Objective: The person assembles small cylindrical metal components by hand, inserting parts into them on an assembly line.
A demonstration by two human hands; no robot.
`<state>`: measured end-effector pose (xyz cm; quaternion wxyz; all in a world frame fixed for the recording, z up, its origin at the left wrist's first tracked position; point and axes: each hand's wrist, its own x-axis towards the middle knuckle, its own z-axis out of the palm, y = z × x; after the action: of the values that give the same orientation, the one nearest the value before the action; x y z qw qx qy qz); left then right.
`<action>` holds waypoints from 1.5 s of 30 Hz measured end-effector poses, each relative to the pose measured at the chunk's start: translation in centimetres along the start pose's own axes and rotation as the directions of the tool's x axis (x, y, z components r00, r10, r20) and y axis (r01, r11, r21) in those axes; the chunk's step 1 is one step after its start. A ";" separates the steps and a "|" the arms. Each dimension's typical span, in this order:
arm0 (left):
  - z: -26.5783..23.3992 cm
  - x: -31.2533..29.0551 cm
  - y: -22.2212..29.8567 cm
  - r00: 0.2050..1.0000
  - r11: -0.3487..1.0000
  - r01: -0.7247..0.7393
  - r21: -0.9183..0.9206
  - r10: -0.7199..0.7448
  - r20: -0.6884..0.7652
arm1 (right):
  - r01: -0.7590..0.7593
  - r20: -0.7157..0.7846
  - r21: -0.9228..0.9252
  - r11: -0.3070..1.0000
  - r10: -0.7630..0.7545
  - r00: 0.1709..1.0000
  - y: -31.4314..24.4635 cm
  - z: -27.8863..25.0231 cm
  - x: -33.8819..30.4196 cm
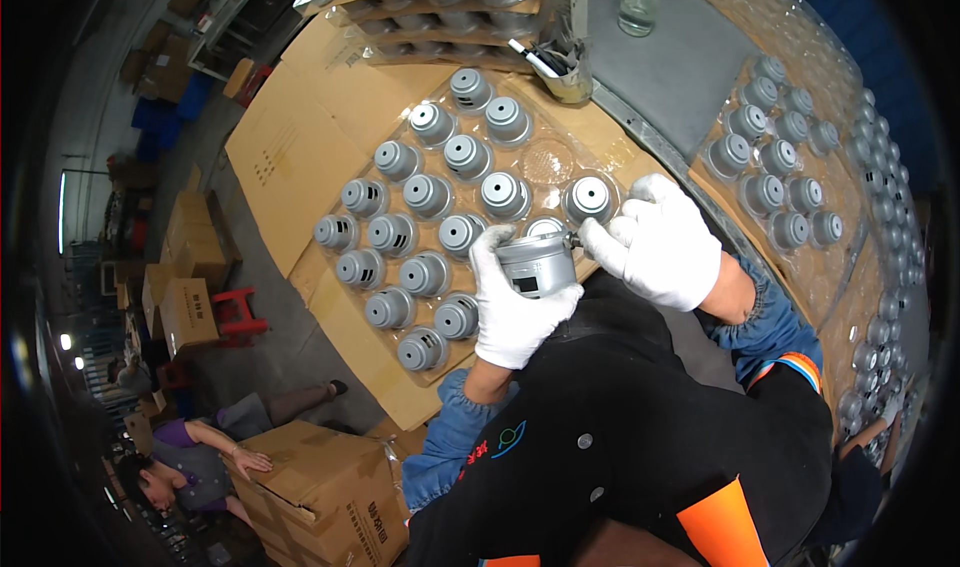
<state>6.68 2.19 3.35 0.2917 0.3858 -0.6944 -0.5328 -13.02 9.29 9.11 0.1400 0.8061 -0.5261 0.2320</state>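
A silver cup-shaped metal housing (541, 270) with a dark rectangular opening in its side is gripped by my left hand (512, 319), in a white glove. The thumb and fingers wrap round its wall. Beside its upper rim, my white-gloved right hand (668, 249) is closed in a pinch; a small dark bit shows at the fingertips, too small to name. Just beyond my hands, a clear plastic tray (548, 161) carries several similar housings (466, 157). One of them, a silver housing (590, 199), stands close to my right fingers.
Flat cardboard (300, 137) lies under the tray. Stacked trays of housings (440, 17) stand at the back, near a cup of pens (566, 79) and a glass bottle (637, 7). More housings (765, 192) fill the right side. At lower left, a person (200, 457) touches a carton (310, 487).
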 end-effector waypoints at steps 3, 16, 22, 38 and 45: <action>-0.1 0.0 0.1 1.000 0.998 -0.001 0.058 0.001 0.015 | 0.089 0.024 -0.041 0.995 -0.088 0.996 0.4 0.0 -0.2; 0.6 -0.3 0.1 0.968 0.939 -0.240 0.245 0.250 -0.012 | -0.024 0.256 0.129 0.991 -0.010 0.967 0.9 -0.6 -0.9; 0.9 -0.5 0.5 0.946 0.897 -0.298 0.326 0.322 -0.021 | -0.367 0.411 0.221 0.903 0.255 0.875 -0.1 -0.7 -1.3; 1.7 -0.6 -0.2 0.904 0.839 -0.365 0.403 0.423 -0.063 | -0.607 0.872 0.485 -0.630 0.399 0.283 -1.8 0.7 -2.6; 1.3 0.3 -2.9 0.724 0.670 -0.582 0.462 0.685 -0.081 | 0.044 0.918 -0.062 -0.997 -0.040 0.395 -3.4 1.8 -4.2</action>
<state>6.10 2.19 0.25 0.4571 0.2330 -0.8374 -0.1886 -10.92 13.06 5.44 0.8047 0.2036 0.2296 -0.5081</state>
